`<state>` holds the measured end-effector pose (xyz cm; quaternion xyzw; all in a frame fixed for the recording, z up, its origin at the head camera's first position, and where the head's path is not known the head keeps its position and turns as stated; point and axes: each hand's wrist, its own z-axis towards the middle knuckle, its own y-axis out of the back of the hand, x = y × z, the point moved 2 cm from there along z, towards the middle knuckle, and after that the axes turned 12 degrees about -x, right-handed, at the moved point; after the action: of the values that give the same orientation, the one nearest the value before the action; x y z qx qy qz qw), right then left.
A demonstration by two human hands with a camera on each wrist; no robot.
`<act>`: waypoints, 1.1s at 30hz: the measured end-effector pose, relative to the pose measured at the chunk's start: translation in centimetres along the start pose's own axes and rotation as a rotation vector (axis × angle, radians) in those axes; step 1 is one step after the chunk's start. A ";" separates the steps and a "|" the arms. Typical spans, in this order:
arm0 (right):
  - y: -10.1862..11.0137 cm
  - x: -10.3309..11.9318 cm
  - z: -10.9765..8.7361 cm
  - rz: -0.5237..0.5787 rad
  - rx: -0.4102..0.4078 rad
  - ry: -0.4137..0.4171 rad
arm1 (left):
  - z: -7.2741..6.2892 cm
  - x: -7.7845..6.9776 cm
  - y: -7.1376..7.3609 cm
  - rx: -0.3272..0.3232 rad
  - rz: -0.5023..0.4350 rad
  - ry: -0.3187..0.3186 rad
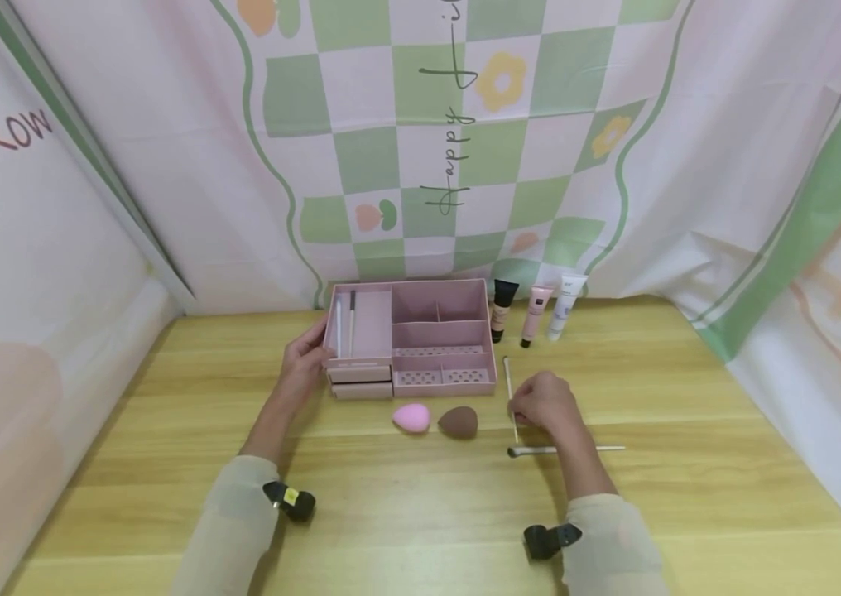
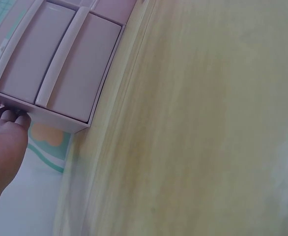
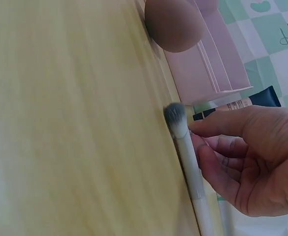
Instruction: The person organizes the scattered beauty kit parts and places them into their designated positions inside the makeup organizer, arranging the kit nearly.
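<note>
Slim brush point(image 1: 508, 379): I see a thin, pale handle with a small dark tip at the far end; pinched partway along, slightly slanted, just right of the organizer's front corner.
Pink organizer point(image 1: 373, 323): I see it upright on the tabletop point(image 1: 391, 521), shallow tray on the left above two drawers point(image 2: 85, 71) that look closed, divided compartments on the right.

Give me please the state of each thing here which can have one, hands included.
Organizer, upright, open at the top.
Drawers, both shut.
Black tube, standing cap down.
Pink tube, standing cap down.
White tube, standing upright.
Pink sponge, lying on the table.
Brown sponge, also lying there.
Near brush, lying flat.
Far brush, pinched; lifted or not, unclear.
Two slim tools, lying inside the organizer.
Left hand, touching the organizer.
Right hand, pinching the far brush.
</note>
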<state>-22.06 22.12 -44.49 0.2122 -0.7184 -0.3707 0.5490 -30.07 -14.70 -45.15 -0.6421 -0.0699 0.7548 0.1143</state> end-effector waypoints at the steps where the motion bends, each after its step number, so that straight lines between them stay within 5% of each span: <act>1: 0.0 0.1 0.0 -0.002 0.000 0.001 | 0.0 0.0 0.0 0.000 -0.001 -0.004; 12: -0.3 1.2 0.4 -0.081 -0.049 0.015 | -0.2 -0.2 0.0 0.002 -0.010 -0.008; 33: -0.4 0.5 0.6 -0.068 -0.044 -0.005 | -0.1 -0.1 -0.2 -0.012 0.000 -0.006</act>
<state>-22.83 21.65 -44.57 0.2233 -0.7039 -0.4055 0.5387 -29.99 -14.58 -45.01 -0.6404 -0.0747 0.7564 0.1103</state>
